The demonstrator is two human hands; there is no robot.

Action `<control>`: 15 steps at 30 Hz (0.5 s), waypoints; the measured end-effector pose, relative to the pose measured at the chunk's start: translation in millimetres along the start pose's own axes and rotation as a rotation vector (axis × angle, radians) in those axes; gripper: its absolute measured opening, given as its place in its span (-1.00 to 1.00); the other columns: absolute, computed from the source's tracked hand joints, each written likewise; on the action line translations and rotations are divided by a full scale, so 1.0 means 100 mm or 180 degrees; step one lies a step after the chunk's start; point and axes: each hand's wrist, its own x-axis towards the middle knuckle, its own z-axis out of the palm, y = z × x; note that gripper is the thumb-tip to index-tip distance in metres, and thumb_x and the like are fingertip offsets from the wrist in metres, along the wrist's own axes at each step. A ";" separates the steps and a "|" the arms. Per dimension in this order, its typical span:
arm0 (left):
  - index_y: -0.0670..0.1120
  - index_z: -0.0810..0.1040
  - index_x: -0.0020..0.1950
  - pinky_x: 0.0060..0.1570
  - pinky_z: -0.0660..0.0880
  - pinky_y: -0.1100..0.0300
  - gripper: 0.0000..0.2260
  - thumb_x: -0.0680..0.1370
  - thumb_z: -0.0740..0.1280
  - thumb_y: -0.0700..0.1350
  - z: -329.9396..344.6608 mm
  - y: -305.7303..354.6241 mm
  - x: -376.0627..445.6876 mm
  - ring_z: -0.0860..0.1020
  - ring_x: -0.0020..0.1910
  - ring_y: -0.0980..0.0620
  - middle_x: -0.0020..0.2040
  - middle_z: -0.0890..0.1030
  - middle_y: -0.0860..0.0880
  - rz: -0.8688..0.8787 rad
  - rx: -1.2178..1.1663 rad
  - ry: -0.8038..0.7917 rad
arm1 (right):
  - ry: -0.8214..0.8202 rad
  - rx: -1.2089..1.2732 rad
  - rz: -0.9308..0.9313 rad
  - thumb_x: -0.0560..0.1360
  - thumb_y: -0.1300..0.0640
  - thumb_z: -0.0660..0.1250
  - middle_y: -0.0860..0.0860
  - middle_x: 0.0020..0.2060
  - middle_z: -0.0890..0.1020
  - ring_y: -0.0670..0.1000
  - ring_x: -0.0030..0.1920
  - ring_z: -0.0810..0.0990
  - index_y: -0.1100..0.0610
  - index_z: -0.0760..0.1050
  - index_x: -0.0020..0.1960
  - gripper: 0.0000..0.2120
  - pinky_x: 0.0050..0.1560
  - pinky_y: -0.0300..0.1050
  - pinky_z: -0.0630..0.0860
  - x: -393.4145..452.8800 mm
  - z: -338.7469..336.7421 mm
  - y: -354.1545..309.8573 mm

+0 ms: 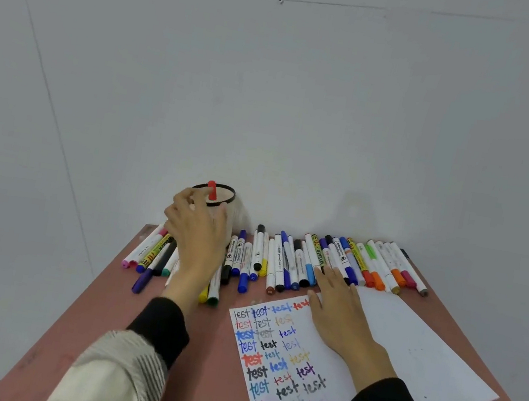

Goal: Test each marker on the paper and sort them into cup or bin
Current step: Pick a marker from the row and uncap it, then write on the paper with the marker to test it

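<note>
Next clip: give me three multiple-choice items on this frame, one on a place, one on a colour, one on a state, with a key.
1. Where does the cup stand?
A. behind the marker row
B. on the paper
C. at the table's near edge

2. What colour is the marker sticking out of the cup?
A. green
B. red
C. yellow

3. What is the right hand doing?
A. gripping a marker
B. lifting the cup
C. lying on the paper, fingers spread

Key: A, it is by the wall; B, its tip is red; C, the palm is down and holds nothing.
</note>
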 end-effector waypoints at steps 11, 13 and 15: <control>0.00 0.47 0.28 0.30 0.29 -0.15 -0.54 0.54 0.18 0.28 0.32 0.08 -0.61 0.33 0.30 -0.10 0.29 0.43 -0.03 0.0271 0.1313 -0.1286 | 0.0001 0.0083 0.0016 0.68 0.01 0.02 -0.01 0.58 0.03 -0.02 0.57 -0.07 0.06 -0.02 0.59 -0.48 0.55 0.01 -0.06 0.00 0.03 0.02; 0.02 0.50 0.24 0.29 0.28 -0.14 -0.56 0.53 0.19 0.28 0.35 0.06 -0.60 0.34 0.29 -0.09 0.27 0.44 -0.02 0.0301 0.1341 -0.1313 | 0.0014 0.0095 0.0008 0.68 0.02 0.02 -0.01 0.58 0.04 -0.02 0.57 -0.07 0.06 -0.01 0.59 -0.48 0.55 0.01 -0.05 0.00 0.03 0.02; 0.01 0.56 0.18 0.27 0.27 -0.11 -0.61 0.55 0.20 0.24 0.36 0.05 -0.58 0.37 0.25 -0.07 0.23 0.48 0.00 0.0331 0.1285 -0.1228 | 0.0024 0.0116 0.0003 0.68 0.02 0.03 -0.01 0.58 0.04 -0.02 0.57 -0.07 0.06 -0.01 0.59 -0.48 0.56 0.01 -0.04 0.01 0.03 0.02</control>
